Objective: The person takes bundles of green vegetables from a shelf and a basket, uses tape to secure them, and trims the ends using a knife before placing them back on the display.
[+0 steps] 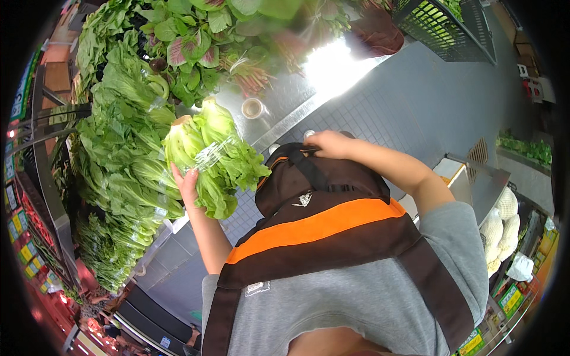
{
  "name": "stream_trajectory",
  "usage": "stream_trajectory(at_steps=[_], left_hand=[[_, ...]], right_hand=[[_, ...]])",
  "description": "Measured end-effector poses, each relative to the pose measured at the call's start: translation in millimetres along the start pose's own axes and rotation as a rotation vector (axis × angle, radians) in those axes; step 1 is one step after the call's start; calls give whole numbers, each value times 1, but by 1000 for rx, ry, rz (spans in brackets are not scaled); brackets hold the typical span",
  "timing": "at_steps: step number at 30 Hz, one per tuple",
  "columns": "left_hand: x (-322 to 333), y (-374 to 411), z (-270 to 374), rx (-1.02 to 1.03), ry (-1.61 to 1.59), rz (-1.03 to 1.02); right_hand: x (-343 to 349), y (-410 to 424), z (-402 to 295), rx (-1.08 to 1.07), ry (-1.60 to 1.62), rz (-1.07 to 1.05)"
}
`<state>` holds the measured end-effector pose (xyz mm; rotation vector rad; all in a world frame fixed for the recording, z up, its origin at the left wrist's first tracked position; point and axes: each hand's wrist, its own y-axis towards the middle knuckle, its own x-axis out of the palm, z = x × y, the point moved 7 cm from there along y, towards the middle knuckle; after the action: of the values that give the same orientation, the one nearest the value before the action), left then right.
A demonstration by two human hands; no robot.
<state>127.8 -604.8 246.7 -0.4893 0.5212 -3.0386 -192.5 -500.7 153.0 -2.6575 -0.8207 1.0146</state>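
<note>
My left hand (pixel 187 183) grips a bundle of two green lettuce heads (pixel 222 153), their pale cut ends pointing away from me. Clear plastic tape or film is wrapped around the middle of the bundle. My right hand (pixel 331 143) touches the far edge of the brown apron (pixel 352 244) that I wear, which has an orange band. Its fingertips are partly hidden by the apron cloth, so what they hold cannot be made out. Just left of the bundle lies a row of leafy greens (pixel 129 147), some taped.
A metal display counter (pixel 289 100) bears a roll of clear tape (pixel 253 108) and bunches of red-and-green amaranth (pixel 191 49). A dark plastic crate (pixel 441 31) stands at the upper right. Netted white produce (pixel 501 227) lies on the right.
</note>
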Motion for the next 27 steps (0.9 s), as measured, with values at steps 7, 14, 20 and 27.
stream_trajectory(at_steps=[7, 14, 20, 27], left_hand=[[23, 9, -11, -67, -8, -78], [38, 8, -8, 3, 89, -293], [66, 6, 18, 97, 93, -467], [43, 22, -29, -212, -316, -588]], right_hand=[[20, 46, -44, -159, -317, -281], [-13, 7, -60, -467, -399, 125], [23, 24, -53, -270, -735, 243], [-10, 17, -70, -252, 4, 227]])
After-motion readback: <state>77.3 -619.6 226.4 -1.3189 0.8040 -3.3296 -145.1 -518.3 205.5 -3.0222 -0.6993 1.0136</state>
